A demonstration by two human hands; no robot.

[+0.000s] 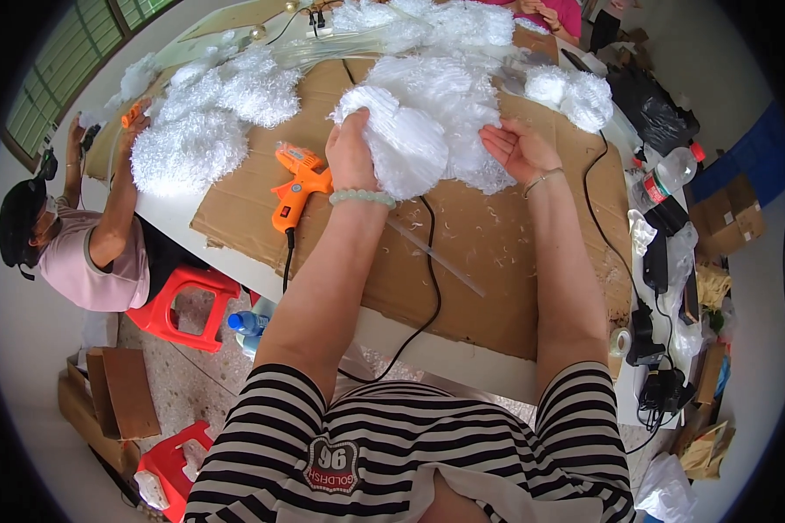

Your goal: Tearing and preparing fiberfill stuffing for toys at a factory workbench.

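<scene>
My left hand [351,159] grips the left edge of a white, ruffled, fluffy piece [406,150], holding it over the cardboard. Its fingers are partly hidden behind the piece. My right hand [525,150] is open, palm turned up, fingers stretched beside a white fluffy heap [473,113] and holding nothing. Left of my left wrist, an orange glue gun [295,193] lies on the cardboard with its black cord running toward me. A thin clear glue stick [440,260] rests between my forearms.
Brown cardboard [497,288] with white scraps covers the table. White fluffy heaps [201,131] lie at the left. A co-worker [96,244] sits there, holding an orange tool [133,113]; another person [558,13] is at the far side. Black cords [595,205] and a bottle [670,179] are at right.
</scene>
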